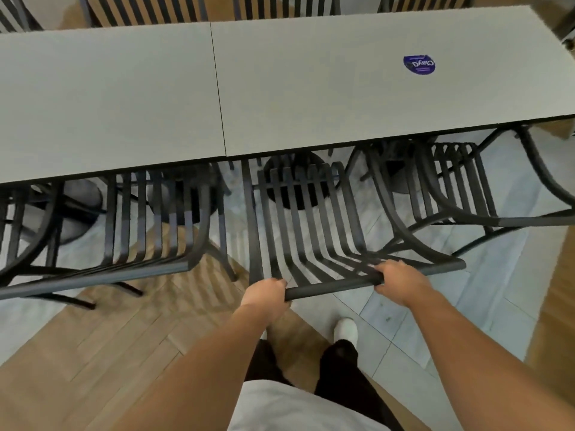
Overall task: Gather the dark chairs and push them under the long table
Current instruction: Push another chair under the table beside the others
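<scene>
A long grey table (280,88), made of two tops joined at a seam, spans the view. Directly in front of me stands a dark slatted metal chair (311,219), its seat partly under the table edge. My left hand (264,293) and my right hand (401,281) both grip the chair's top back rail. Another dark chair (149,219) stands to the left, its seat under the table. A third dark chair (451,188) sits to the right, also tucked under the table.
More slatted chairs (186,7) line the table's far side. A round blue sticker (419,64) lies on the right tabletop. Dark pedestal bases (295,181) stand under the table. The floor is part wood, part pale tile, with my feet (345,329) below the chair.
</scene>
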Demonstrator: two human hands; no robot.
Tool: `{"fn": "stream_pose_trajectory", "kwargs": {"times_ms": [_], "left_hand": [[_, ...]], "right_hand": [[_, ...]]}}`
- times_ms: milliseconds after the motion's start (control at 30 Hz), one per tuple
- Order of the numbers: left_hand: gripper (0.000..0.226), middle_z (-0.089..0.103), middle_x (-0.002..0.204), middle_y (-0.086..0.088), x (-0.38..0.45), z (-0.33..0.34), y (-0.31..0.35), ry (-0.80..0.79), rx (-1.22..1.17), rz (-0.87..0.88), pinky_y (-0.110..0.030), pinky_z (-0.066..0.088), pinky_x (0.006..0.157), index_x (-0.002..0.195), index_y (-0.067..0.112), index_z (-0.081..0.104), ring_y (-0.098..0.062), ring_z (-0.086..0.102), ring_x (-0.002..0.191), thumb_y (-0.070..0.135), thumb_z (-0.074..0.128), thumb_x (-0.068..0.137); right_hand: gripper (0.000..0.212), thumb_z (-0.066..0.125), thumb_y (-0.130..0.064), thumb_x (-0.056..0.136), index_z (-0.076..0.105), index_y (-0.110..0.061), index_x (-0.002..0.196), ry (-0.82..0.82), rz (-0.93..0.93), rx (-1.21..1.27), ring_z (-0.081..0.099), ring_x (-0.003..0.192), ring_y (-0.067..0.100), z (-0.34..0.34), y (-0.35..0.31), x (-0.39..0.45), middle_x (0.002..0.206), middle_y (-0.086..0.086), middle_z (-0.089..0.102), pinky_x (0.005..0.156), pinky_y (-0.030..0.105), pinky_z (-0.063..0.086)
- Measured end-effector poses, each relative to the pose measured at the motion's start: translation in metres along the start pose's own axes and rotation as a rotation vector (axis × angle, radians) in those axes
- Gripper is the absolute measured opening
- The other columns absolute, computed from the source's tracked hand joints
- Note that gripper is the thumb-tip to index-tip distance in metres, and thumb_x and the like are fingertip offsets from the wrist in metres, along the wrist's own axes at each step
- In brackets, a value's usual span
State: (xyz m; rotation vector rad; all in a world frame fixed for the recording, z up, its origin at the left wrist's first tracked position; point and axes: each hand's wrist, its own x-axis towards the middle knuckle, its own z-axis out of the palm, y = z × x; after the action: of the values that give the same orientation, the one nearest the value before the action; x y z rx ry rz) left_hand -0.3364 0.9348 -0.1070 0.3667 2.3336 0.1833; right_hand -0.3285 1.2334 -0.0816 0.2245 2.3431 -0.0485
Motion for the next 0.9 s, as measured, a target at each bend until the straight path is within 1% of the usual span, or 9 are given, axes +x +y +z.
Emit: {"fn": "stream_pose_trajectory", "kwargs": {"times_ms": [67, 200, 300, 400, 467, 567, 667, 767, 900], "left_hand": [[0.025, 0.065, 0.112, -0.003, -0.001, 0.004, 0.012, 0.035, 0.06, -0.094, -0.038, 0.053, 0.086, 0.123, 0.021, 0.061, -0.024, 0.064, 0.101, 0.019, 0.049, 0.1], [0.025, 0.068, 0.107, -0.002, 0.0, 0.015, 0.036, 0.113, 0.113, -0.261, -0.035, 0.051, 0.088, 0.116, 0.022, 0.066, -0.024, 0.065, 0.099, 0.013, 0.051, 0.097], [0.023, 0.069, 0.11, -0.002, 0.0, 0.017, 0.056, 0.125, 0.141, -0.327, -0.033, 0.049, 0.088, 0.113, 0.02, 0.065, -0.024, 0.065, 0.102, 0.011, 0.051, 0.097], [0.024, 0.068, 0.112, -0.003, 0.002, 0.021, 0.074, 0.117, 0.127, -0.351, -0.034, 0.049, 0.089, 0.114, 0.02, 0.066, -0.024, 0.064, 0.104, 0.011, 0.051, 0.097], [0.027, 0.067, 0.114, -0.003, 0.003, 0.026, 0.085, 0.111, 0.105, -0.361, -0.034, 0.049, 0.092, 0.117, 0.021, 0.066, -0.024, 0.063, 0.107, 0.011, 0.051, 0.097], [0.03, 0.066, 0.121, -0.006, 0.007, 0.032, 0.098, 0.121, 0.09, -0.374, -0.036, 0.047, 0.1, 0.122, 0.02, 0.065, -0.025, 0.059, 0.118, 0.013, 0.049, 0.098], [0.034, 0.066, 0.122, -0.005, 0.012, 0.032, 0.103, 0.149, 0.061, -0.351, -0.037, 0.047, 0.104, 0.127, 0.028, 0.064, -0.025, 0.058, 0.123, 0.014, 0.047, 0.101], [0.031, 0.067, 0.117, -0.003, 0.018, 0.024, 0.104, 0.174, 0.006, -0.337, -0.038, 0.049, 0.103, 0.127, 0.03, 0.064, -0.023, 0.059, 0.118, 0.016, 0.049, 0.103], [0.026, 0.066, 0.109, -0.001, 0.032, 0.01, 0.101, 0.185, 0.033, -0.336, -0.036, 0.052, 0.098, 0.122, 0.027, 0.065, -0.021, 0.062, 0.108, 0.019, 0.05, 0.103]], "right_hand": [[0.034, 0.065, -0.033, 0.093, 0.064, -0.022, 0.125, -0.012, -0.053, -0.079, 0.059, 0.113, 0.024, -0.001, 0.013, 0.012, 0.119, 0.002, 0.063, 0.092, 0.038, 0.052], [0.024, 0.057, -0.032, 0.091, 0.067, -0.023, 0.11, 0.0, -0.185, -0.229, 0.066, 0.097, 0.026, -0.002, 0.037, 0.029, 0.107, 0.001, 0.068, 0.083, 0.042, 0.057], [0.022, 0.055, -0.03, 0.093, 0.067, -0.019, 0.108, 0.033, -0.265, -0.284, 0.067, 0.096, 0.028, -0.004, 0.053, 0.027, 0.104, 0.004, 0.069, 0.08, 0.038, 0.055], [0.023, 0.054, -0.027, 0.096, 0.067, -0.016, 0.112, 0.063, -0.299, -0.332, 0.067, 0.097, 0.029, -0.005, 0.069, 0.025, 0.105, 0.006, 0.068, 0.078, 0.036, 0.049], [0.024, 0.053, -0.025, 0.097, 0.067, -0.016, 0.114, 0.063, -0.307, -0.329, 0.067, 0.098, 0.028, 0.0, 0.081, 0.024, 0.106, 0.007, 0.067, 0.081, 0.037, 0.051], [0.024, 0.053, -0.025, 0.097, 0.065, -0.016, 0.115, 0.055, -0.316, -0.32, 0.066, 0.098, 0.028, 0.004, 0.097, 0.023, 0.106, 0.006, 0.067, 0.083, 0.038, 0.052], [0.023, 0.053, -0.025, 0.097, 0.065, -0.017, 0.115, 0.055, -0.325, -0.325, 0.066, 0.095, 0.027, 0.003, 0.107, 0.028, 0.102, 0.005, 0.067, 0.082, 0.038, 0.052], [0.023, 0.053, -0.025, 0.097, 0.066, -0.017, 0.114, 0.062, -0.336, -0.306, 0.066, 0.094, 0.027, -0.004, 0.108, 0.039, 0.099, 0.004, 0.067, 0.082, 0.038, 0.054], [0.023, 0.052, -0.023, 0.096, 0.066, -0.016, 0.113, 0.068, -0.334, -0.293, 0.066, 0.094, 0.027, -0.016, 0.106, 0.052, 0.1, 0.004, 0.067, 0.083, 0.039, 0.054]]}}
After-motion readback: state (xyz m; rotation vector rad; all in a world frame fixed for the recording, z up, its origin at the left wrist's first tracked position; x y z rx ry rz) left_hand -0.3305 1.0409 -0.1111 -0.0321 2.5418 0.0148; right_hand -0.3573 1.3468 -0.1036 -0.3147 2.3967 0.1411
